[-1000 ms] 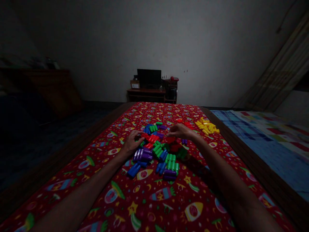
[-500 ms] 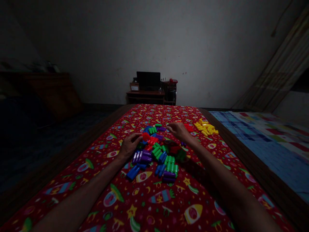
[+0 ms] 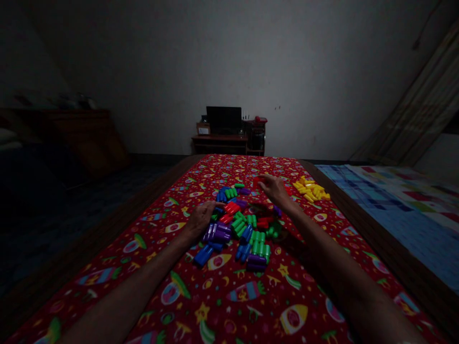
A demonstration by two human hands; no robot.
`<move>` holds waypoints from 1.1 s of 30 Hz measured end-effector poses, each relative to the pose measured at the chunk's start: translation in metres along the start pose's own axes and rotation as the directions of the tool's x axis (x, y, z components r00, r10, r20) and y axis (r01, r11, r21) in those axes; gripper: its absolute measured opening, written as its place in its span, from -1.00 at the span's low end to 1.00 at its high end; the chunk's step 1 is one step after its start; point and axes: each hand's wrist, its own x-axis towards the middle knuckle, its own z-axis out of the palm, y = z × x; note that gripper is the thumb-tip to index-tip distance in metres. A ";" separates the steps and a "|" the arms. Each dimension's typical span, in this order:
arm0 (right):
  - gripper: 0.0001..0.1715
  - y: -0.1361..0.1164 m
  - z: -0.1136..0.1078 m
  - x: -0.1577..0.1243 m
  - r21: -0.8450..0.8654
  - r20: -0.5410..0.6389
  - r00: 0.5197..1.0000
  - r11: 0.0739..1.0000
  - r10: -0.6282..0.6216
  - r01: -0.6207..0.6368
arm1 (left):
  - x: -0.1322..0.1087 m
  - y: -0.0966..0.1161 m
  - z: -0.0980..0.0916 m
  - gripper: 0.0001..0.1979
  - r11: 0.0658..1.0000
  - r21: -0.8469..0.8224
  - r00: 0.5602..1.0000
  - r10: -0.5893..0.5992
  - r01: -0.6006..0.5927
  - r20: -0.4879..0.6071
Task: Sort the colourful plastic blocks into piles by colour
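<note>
While hands (image 3: 275, 189) among pieces (image 3: 218, 232), label (image 3: 203, 131) illegible

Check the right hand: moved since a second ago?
Yes. Against the yellow pieces, the right hand has moved forward, away from the person, and slightly rightward, nearer that pile.

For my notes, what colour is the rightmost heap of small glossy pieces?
Yellow: that heap of glossy pieces shows best in the head view.
</note>
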 end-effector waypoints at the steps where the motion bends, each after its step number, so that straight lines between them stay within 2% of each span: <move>1: -0.63 0.011 -0.005 0.003 -0.035 -0.040 0.998 0.998 0.043 -0.045 | 0.000 -0.001 0.000 -0.42 1.000 0.014 1.000 0.002 -0.002 -0.001; 4: -0.64 0.035 -0.015 0.007 -0.163 -0.103 0.989 0.979 0.108 -0.124 | 0.001 -0.003 0.001 -0.45 0.999 0.033 1.000 0.022 -0.022 -0.005; 7: -0.67 0.036 -0.015 0.007 -0.239 -0.105 0.990 0.964 0.093 -0.116 | 0.001 -0.002 0.002 -0.46 0.999 0.034 1.000 0.016 -0.016 -0.008; 9: -0.69 0.022 -0.009 0.003 -0.218 -0.034 0.999 0.975 0.033 -0.040 | 0.002 -0.001 0.001 -0.47 1.000 0.031 1.000 0.002 -0.002 -0.003; 11: -0.70 0.002 0.003 -0.003 -0.120 0.105 0.990 0.988 -0.089 0.101 | 0.002 -0.001 0.001 -0.47 1.000 0.019 1.000 0.007 -0.007 0.013; 13: -0.72 -0.019 0.019 -0.011 0.006 0.245 0.934 0.964 -0.259 0.266 | 0.002 -0.003 0.001 -0.47 1.000 -0.006 0.998 0.031 -0.030 0.056; 15: -0.70 -0.034 0.035 -0.020 0.082 0.353 0.836 0.904 -0.421 0.420 | 0.002 -0.004 0.002 -0.47 0.998 -0.030 0.994 0.051 -0.048 0.096; 17: -0.67 -0.041 0.047 -0.026 0.086 0.417 0.759 0.852 -0.501 0.516 | 0.001 -0.005 0.002 -0.47 0.998 -0.038 0.992 0.059 -0.055 0.107; 19: -0.64 -0.040 0.050 -0.028 0.051 0.460 0.735 0.841 -0.498 0.538 | 0.001 -0.005 0.002 -0.47 0.997 -0.046 0.994 0.063 -0.059 0.091; 22: -0.68 -0.032 0.042 -0.025 -0.019 0.487 0.774 0.881 -0.405 0.473 | 0.002 -0.005 0.003 -0.49 0.996 -0.066 0.994 0.065 -0.060 0.085; 25: -0.67 -0.023 0.028 -0.019 -0.018 0.453 0.842 0.941 -0.294 0.338 | 0.004 -0.005 0.004 -0.59 0.995 -0.016 0.992 0.098 -0.097 0.073; 28: -0.70 -0.015 0.017 -0.012 0.035 0.389 0.901 0.981 -0.189 0.191 | 0.005 -0.004 0.005 -0.71 0.986 0.032 0.984 0.162 -0.165 0.074; 31: -0.75 -0.003 0.008 -0.004 0.070 0.314 0.945 0.995 -0.093 0.074 | 0.006 -0.005 0.005 -0.72 0.981 0.048 0.978 0.180 -0.186 0.106; 33: -0.78 0.007 0.002 0.001 0.063 0.202 0.979 0.998 0.002 -0.015 | 0.007 -0.007 0.006 -0.70 0.978 0.059 0.972 0.188 -0.198 0.139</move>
